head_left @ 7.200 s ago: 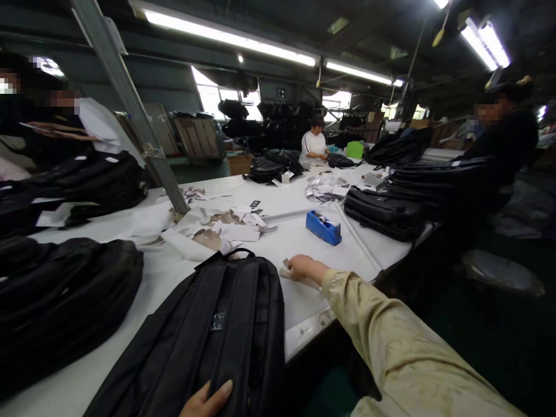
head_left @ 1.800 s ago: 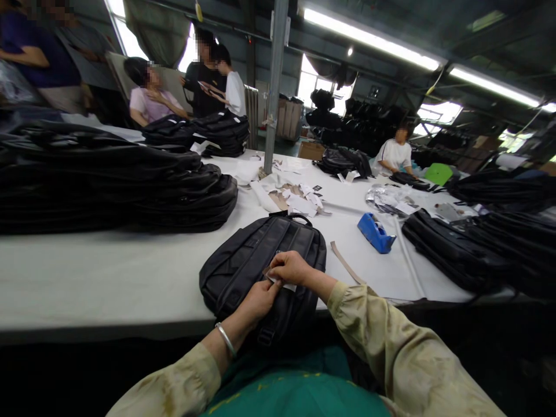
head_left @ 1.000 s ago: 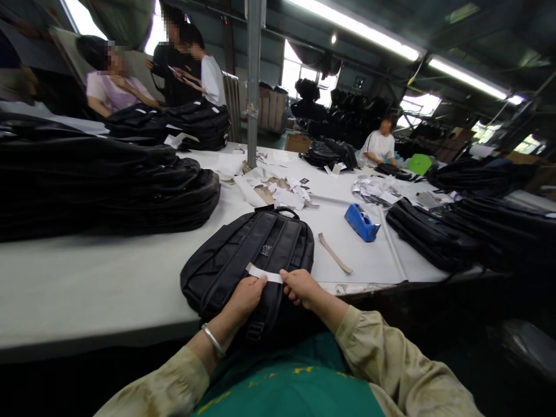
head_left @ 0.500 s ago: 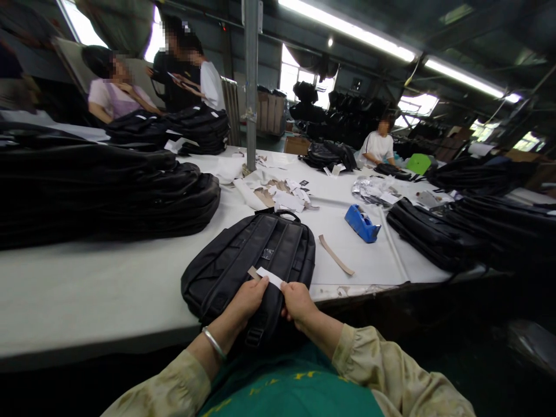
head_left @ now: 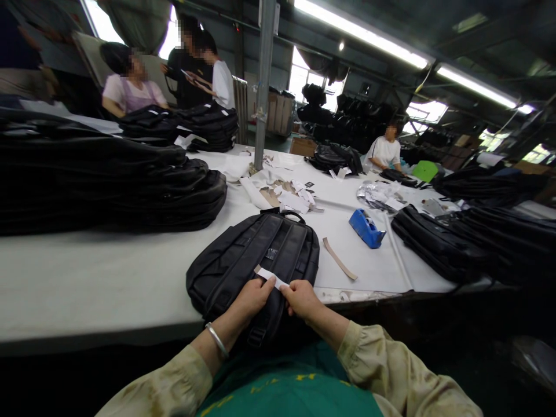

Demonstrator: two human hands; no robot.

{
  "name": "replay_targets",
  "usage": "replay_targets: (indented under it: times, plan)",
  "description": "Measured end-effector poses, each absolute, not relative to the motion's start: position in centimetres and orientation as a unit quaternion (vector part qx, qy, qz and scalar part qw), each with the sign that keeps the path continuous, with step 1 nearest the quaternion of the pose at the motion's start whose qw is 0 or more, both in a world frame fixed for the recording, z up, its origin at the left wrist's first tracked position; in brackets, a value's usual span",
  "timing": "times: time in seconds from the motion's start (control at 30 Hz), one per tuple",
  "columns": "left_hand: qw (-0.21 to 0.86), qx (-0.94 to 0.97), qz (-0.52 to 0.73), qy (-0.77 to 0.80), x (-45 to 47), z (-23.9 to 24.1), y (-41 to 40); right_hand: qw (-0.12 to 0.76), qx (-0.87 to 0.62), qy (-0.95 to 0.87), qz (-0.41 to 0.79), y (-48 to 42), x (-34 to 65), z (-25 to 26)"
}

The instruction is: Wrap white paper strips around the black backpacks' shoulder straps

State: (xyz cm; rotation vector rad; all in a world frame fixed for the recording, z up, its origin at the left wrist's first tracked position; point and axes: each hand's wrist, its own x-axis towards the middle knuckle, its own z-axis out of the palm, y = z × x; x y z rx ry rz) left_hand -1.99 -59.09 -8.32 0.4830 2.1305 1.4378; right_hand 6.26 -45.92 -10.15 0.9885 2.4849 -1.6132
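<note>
A black backpack [head_left: 234, 255] lies on the white-covered table with its shoulder straps facing up and its top handle away from me. Above its straps, a white paper strip [head_left: 270, 276] with a tan end is stretched between my hands. My left hand [head_left: 255, 298] pinches the strip near its middle, thumb on top. At the strip's right end, my right hand [head_left: 301, 298] is closed on it, fingers curled underneath. A small clear patch [head_left: 271, 253] shows on the strap area. The strap buckle [head_left: 256, 337] hangs at the table's near edge.
A blue tape dispenser [head_left: 367, 228] and a loose tan strip [head_left: 339, 259] lie right of the backpack. Stacked black bags [head_left: 104, 179] stand left, more bags [head_left: 438, 240] right. Paper scraps [head_left: 291, 196] lie beyond, near a metal post [head_left: 263, 87]. Several people are around the table's far side.
The strip's tan part, which stuck out to the left, now mostly lies behind the white part. Both hands still grip it. The whole view has shifted slightly.
</note>
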Motion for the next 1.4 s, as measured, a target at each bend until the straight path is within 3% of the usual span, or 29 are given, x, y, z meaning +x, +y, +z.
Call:
replay_targets:
  times: [0.27, 0.37, 0.43, 0.53, 0.6, 0.7, 0.8, 0.9, 1.1, 1.4]
  plan:
    - [0.234, 0.199, 0.487, 0.817, -2.4, -8.8, -58.8, 0.049, 0.263, 0.867, -0.421, -45.3, 6.6, -9.8]
    - [0.252, 0.201, 0.488, 0.811, -2.7, -8.9, -58.9, 0.063, 0.190, 0.937, -0.286, -44.2, 6.6, -7.2]
    - [0.260, 0.208, 0.483, 0.810, -2.9, -8.9, -58.9, 0.017, 0.140, 0.976, -0.164, -43.4, 6.0, -4.7]
    - [0.261, 0.227, 0.470, 0.812, -3.3, -8.7, -58.8, -0.067, -0.017, 0.996, -0.057, -42.9, 3.8, -1.4]
    - [0.251, 0.237, 0.461, 0.817, -3.4, -8.6, -58.7, -0.075, -0.189, 0.979, -0.019, -43.3, 1.8, -0.3]
    - [0.232, 0.248, 0.457, 0.822, -3.5, -8.7, -58.7, -0.006, -0.342, 0.939, 0.025, -44.3, -1.1, -0.1]
    - [0.228, 0.258, 0.462, 0.818, -3.5, -9.1, -58.8, 0.067, -0.369, 0.925, 0.060, -44.7, -2.5, -0.7]
    - [0.241, 0.258, 0.462, 0.814, -3.7, -9.6, -58.9, 0.047, -0.368, 0.926, 0.069, -44.1, -2.2, -1.7]
    - [0.275, 0.268, 0.499, 0.777, -3.9, -10.1, -59.3, -0.108, -0.337, 0.935, 0.025, -42.9, 0.2, -6.1]
    - [0.381, 0.181, 0.627, 0.655, -4.1, -10.6, -60.1, -0.272, -0.183, 0.910, -0.254, -44.6, 4.0, -9.9]
